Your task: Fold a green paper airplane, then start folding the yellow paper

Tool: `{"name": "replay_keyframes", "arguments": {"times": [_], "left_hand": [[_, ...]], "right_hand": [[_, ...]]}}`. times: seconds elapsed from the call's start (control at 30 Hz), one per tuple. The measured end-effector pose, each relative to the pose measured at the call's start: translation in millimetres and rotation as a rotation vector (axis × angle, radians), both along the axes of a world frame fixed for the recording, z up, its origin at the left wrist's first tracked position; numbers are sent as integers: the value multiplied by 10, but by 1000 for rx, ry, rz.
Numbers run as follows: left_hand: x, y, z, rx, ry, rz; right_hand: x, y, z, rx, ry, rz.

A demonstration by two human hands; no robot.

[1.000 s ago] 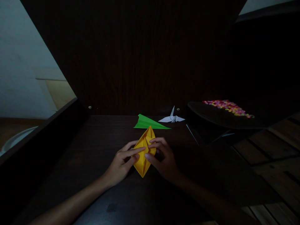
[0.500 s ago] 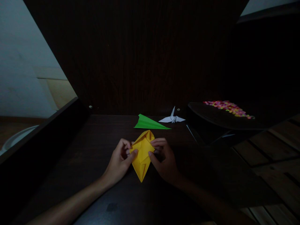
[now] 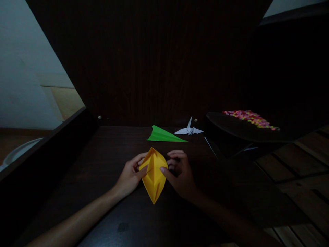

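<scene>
A yellow folded paper boat [image 3: 156,176], opened into a hollow with pointed ends, is held between both hands over the dark table. My left hand [image 3: 130,174] grips its left side, thumb inside the hollow and fingers behind. On the right side, my right hand [image 3: 180,173] pinches the edge with its thumb inside; its index finger is raised off the paper and the other fingers are partly hidden. Beyond the boat lies a green paper plane [image 3: 164,134], pointing right. A white paper crane [image 3: 189,130] rests beside the plane's nose.
The dark table [image 3: 108,147] meets an upright panel [image 3: 144,68] at the back and a raised side board [image 3: 64,128] on the left. To the right is a dark curved surface with a string of colourful beads [image 3: 250,119]. Wooden slats [image 3: 282,168] lie lower right.
The yellow boat has been spread wider, its inner flaps pushed apart into a hollow. It has shifted slightly left and nearer. My right fingers have lifted from its upper edge.
</scene>
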State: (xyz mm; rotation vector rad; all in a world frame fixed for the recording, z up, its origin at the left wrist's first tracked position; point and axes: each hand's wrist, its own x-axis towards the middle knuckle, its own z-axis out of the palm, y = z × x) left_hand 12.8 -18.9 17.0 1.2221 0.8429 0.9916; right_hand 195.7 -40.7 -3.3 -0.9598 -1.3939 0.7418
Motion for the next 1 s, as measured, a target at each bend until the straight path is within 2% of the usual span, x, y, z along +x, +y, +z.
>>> {"name": "replay_keyframes", "arguments": {"times": [0.1,0.23,0.43,0.63,1.0], "left_hand": [[-1,-1,-9,21,21,-16],[13,-29,3,80,92,-13],[25,-51,-12,79,148,2],[52,-58,-21,42,156,4],[61,-41,8,11,153,1]], "right_hand": [[18,39,7,-145,34,11],[54,61,23,-301,-117,86],[36,30,61,-261,-264,49],[20,21,81,-215,-285,5],[18,21,53,-211,-248,29]]}}
